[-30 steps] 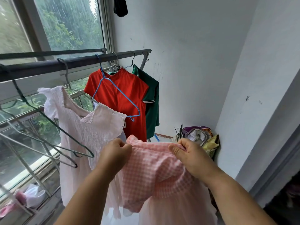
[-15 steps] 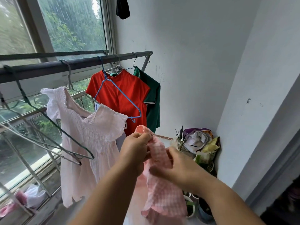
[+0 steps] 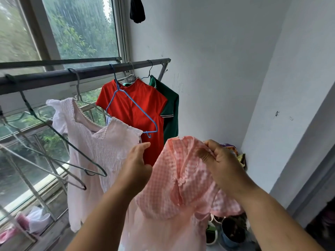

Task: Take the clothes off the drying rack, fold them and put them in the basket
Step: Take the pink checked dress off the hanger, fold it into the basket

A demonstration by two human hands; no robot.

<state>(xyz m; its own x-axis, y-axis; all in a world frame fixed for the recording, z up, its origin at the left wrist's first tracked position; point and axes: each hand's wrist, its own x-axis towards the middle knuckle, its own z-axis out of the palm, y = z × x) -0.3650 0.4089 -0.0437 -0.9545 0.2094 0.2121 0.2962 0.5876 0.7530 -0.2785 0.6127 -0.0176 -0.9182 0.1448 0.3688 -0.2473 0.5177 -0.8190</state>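
Your right hand (image 3: pixel 223 165) pinches the pink checked dress (image 3: pixel 174 180) at its top; it hangs downward, just right of your left hand (image 3: pixel 137 167), whose fingers (image 3: pixel 143 147) seem straight and empty.

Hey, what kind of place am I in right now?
Probably an enclosed home balcony used for laundry: a drying rack hung with a red dress runs along a barred window, with potted plants in the corner. Your right hand holds a pink checked dress.

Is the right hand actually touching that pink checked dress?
Touching. The head view shows the right hand gripping the pink checked dress at its top edge.
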